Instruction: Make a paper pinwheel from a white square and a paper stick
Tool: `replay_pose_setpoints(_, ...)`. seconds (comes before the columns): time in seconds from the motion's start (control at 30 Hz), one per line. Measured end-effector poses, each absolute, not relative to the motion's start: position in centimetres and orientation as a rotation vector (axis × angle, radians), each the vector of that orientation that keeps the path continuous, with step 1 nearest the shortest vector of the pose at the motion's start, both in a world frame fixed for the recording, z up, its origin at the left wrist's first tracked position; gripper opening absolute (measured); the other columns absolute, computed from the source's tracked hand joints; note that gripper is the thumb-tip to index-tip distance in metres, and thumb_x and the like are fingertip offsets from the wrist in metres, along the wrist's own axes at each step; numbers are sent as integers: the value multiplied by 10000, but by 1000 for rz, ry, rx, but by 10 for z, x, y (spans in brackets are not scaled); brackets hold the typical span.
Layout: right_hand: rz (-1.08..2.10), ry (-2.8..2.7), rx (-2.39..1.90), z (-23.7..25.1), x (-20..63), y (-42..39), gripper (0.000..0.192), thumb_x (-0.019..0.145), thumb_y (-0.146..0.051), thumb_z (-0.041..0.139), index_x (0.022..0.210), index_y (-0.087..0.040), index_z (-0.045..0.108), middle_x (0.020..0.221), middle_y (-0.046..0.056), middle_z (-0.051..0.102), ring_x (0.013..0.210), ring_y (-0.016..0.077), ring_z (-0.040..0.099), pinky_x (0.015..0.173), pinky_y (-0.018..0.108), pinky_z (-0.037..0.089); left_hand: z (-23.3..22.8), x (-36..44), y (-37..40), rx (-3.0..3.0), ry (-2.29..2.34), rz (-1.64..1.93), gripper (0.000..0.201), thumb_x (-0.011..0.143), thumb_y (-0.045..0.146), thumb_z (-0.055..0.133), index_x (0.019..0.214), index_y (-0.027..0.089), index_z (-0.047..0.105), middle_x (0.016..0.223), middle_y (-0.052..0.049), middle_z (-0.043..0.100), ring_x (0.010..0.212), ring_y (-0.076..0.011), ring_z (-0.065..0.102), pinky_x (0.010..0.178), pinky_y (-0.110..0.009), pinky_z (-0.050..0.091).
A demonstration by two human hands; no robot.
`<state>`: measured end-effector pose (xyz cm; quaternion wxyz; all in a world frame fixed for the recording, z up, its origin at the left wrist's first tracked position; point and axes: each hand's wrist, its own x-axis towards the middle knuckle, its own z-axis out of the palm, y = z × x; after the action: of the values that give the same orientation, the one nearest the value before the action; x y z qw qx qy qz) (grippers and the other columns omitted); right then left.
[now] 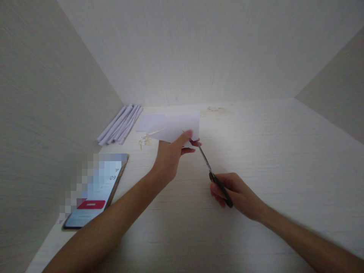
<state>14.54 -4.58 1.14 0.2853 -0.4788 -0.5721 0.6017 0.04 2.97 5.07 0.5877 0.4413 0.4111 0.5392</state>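
A white sheet of paper (180,123) is pinched in my left hand (173,153), thumb on top and fingers beneath. My right hand (234,191) grips a pair of scissors (220,189) by its black handles. The metal blades reach up and left to the paper's lower right edge, beside my left fingertips. How far the blades are parted cannot be made out, as the paper and fingers cover their tips. Behind the held sheet, another white paper piece (149,122) lies flat on the table.
Several rolled paper tubes (121,125) lie at the back left. Small pale scraps (145,140) sit near the paper. A phone (96,193) with a lit screen is by my left forearm. Walls (184,57) enclose the white table (273,151) at the back and sides.
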Motion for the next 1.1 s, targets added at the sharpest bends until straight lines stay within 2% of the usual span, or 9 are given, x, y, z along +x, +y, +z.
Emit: replay_pose_setpoints(1.1,1597,-1520,-1315,13,144,-46,423,730,-514,495,512,-171,378,451,-51,343,419,62,312,395,209,222,49,3,28,1081,969,1337,143,675,276,577,628,143,554,578,10,597,547,-105,598,438,-161,435)
